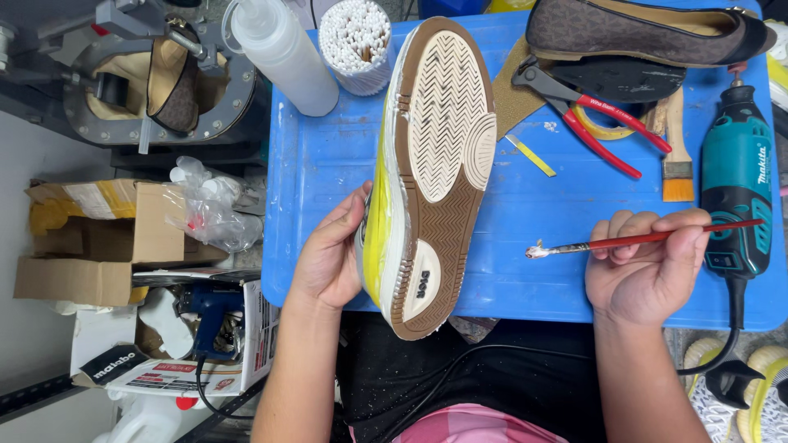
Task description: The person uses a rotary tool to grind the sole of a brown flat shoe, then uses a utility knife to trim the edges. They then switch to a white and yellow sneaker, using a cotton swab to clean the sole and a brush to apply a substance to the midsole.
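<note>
**Inspector:** Nearest the camera, the person's lap: dark cloth and a pink garment [476, 427], with a black cable [460, 361] running across. Just above it, both forearms.

**Clerk:** And the hands?

**Inspector:** The left hand [328, 258] is closed around the side of a shoe [431, 172], thumb and fingers on its yellow and white edge. The shoe is held sole up, heel toward the body, toe pointing away over the blue table [328, 172]. The sole is brown with pale tread patches.

**Clerk:** The right?

**Inspector:** The right hand [648, 267] is curled shut on a thin red-handled brush [640, 239]. The brush lies level, its whitish tip pointing left toward the shoe but apart from it, with bare blue table between.

**Clerk:** Room to move?

**Inspector:** The shoe's heel overhangs the near table edge. Open table shows to the left of the shoe and between the hands. To the right, a teal rotary tool [736, 180] lies just beside the right hand. Farther back: red-handled pliers [591, 115], a flat paintbrush [677, 156], a brown flat shoe [640, 33], a clear squeeze bottle [283, 53] and a tub of cotton swabs [355, 41].

**Clerk:** Packages?

**Inspector:** Off the table's left edge, an open brown cardboard box [98, 238], crumpled clear plastic bags [209, 209], and a white printed carton [164, 373] with a blue tool lying in it.
</note>
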